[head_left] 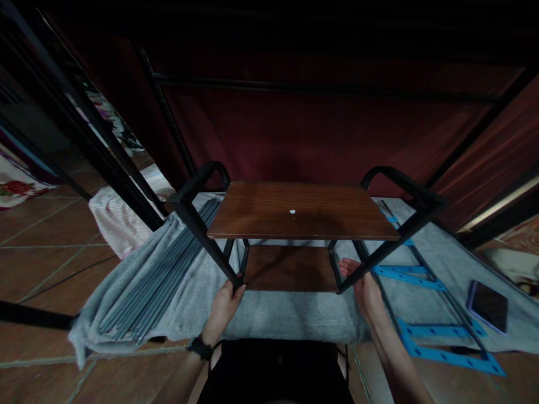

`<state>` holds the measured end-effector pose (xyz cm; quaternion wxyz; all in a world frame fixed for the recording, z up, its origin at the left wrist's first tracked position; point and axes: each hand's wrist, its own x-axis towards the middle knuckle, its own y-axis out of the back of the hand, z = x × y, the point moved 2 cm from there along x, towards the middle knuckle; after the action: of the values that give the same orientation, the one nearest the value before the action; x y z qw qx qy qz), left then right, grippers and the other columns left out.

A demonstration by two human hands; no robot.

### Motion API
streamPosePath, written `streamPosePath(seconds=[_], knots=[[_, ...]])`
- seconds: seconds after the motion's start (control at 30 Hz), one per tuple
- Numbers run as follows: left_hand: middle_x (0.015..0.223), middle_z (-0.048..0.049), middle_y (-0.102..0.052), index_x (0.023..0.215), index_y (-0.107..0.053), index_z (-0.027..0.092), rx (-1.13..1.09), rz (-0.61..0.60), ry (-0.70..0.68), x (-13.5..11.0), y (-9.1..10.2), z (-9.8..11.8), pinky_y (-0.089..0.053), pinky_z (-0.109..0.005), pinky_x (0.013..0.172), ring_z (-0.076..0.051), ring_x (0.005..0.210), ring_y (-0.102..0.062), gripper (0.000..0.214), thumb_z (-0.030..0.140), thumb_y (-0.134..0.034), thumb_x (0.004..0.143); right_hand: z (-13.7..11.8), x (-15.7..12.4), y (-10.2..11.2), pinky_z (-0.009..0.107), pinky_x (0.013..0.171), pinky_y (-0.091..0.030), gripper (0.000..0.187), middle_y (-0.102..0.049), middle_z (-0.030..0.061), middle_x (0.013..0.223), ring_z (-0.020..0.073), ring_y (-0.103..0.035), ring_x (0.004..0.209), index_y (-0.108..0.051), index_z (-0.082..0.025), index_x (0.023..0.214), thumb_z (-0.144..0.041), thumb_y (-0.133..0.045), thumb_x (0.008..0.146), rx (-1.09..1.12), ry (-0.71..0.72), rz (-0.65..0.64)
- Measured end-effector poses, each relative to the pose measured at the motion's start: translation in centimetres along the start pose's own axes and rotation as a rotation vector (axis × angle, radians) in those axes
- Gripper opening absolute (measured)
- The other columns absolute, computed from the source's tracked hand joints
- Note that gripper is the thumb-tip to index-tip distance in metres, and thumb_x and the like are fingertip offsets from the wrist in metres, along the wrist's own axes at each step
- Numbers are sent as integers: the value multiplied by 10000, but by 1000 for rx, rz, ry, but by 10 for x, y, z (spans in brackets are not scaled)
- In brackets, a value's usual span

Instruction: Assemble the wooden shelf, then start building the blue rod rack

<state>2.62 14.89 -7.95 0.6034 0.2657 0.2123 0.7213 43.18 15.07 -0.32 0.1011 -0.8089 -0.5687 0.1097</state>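
A small two-tier shelf stands upright in front of me, with a wood-grain top board (301, 210), a lower board (290, 268) and a black metal frame whose arms curve up at both ends. A small white mark (292, 211) shows on the top board. My left hand (226, 306) is closed around the bottom of the left front leg. At the right front leg (370, 261), my right hand (365, 287) has its fingers stretched out, partly behind the leg. Whether its palm touches the metal I cannot tell.
Grey cloth (295, 317) covers the surface beneath the shelf. Several thin grey rods (168, 275) lie on the left. Blue and dark frame pieces (438, 331) and a phone (488, 306) lie on the right. Dark metal posts (105, 151) and a red curtain (295, 134) stand around.
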Motion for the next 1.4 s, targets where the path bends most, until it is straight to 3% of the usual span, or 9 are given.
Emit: streamPosePath(seconds=[0.23,0.5,0.8,0.93,1.07,1.23,1.33,1.4], knots=[[1129,-162,-708,1211,-591,133,99,-14,23,-2,2,4,-520,-418,936,-302,1064,-672,430,403,-481,894,7,5,-5,381,872,-536,363,-707,44,1053,248,-655,973,-705,-283,953,-579,-527,840,-66,43,60],[1102,-180,-702,1195,-579,122,269,-47,30,-8,4,16,-523,-403,891,-308,1040,-682,409,398,-424,935,3,3,-1,408,928,-540,354,-710,48,1126,275,-641,1076,-707,-289,944,-571,-521,838,-7,1,63],[1090,-184,-704,1193,-603,124,331,-61,64,-6,4,17,-525,-398,831,-309,969,-698,414,390,-409,941,29,21,18,412,923,-564,342,-664,29,1234,256,-632,1090,-695,-275,940,-521,-723,705,76,-159,101],[1078,-180,-712,1216,-595,120,245,-67,60,-3,5,12,-527,-414,859,-317,999,-691,444,406,-443,912,41,31,22,417,818,-598,300,-716,34,1076,268,-660,1016,-707,-272,914,-458,-757,685,46,-225,67],[1088,-157,-718,1204,-603,128,111,-101,31,2,9,5,-519,-436,919,-319,1037,-677,455,351,-527,814,47,43,26,381,651,-597,258,-726,36,856,247,-686,795,-705,-244,876,-345,-790,654,26,-279,56],[889,-73,-741,1018,-687,175,-126,-208,45,16,27,-6,-545,-405,848,-274,886,-695,369,239,-540,685,51,58,23,274,441,-465,303,-687,20,705,180,-624,559,-695,-202,891,-255,-802,613,-27,-305,9],[664,-28,-681,892,-701,180,-225,-117,158,39,39,-6,-554,-396,734,-256,734,-670,268,292,-608,668,53,67,20,252,419,-405,273,-664,7,652,149,-568,491,-694,-190,865,-237,-781,611,-99,-318,36],[636,-33,-654,880,-699,166,-320,-14,164,61,40,2,-548,-395,726,-253,747,-660,275,349,-656,679,54,74,17,271,465,-427,253,-651,-3,616,150,-553,495,-699,-184,828,-219,-776,590,-157,-318,49]])
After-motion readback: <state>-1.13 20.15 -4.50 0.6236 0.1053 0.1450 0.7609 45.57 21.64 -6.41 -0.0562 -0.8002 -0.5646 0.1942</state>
